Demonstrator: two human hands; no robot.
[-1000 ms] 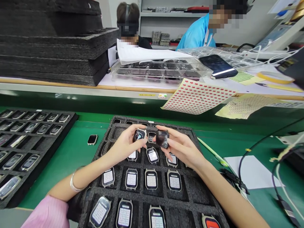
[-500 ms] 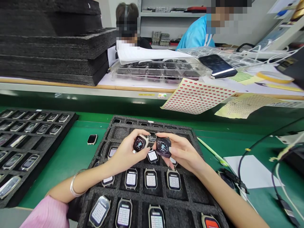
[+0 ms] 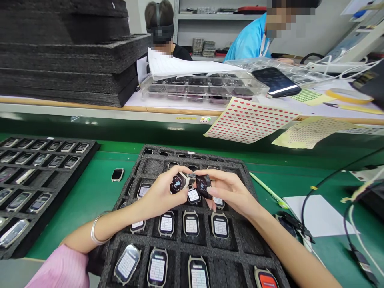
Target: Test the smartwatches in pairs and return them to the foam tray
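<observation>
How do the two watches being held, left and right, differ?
The left watch has a pale case; the right watch a dark one. The left watch faces the camera more squarely; the right watch is turned more sideways. Both show dark dials with bluish graphics.

- Beyond your right hand [image 3: 234, 190]: a red-patterned sticker sheet [image 3: 250, 122], then a phone [image 3: 276, 81].
- Right of that hand: a green pen [image 3: 267, 188], then white paper [image 3: 327, 216].
- Far beyond your left hand [image 3: 163, 187]: a person in black [image 3: 181, 52].

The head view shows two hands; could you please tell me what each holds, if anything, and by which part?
The left hand holds a pale-cased watch, the right hand a dark watch, both by the edges.
</observation>
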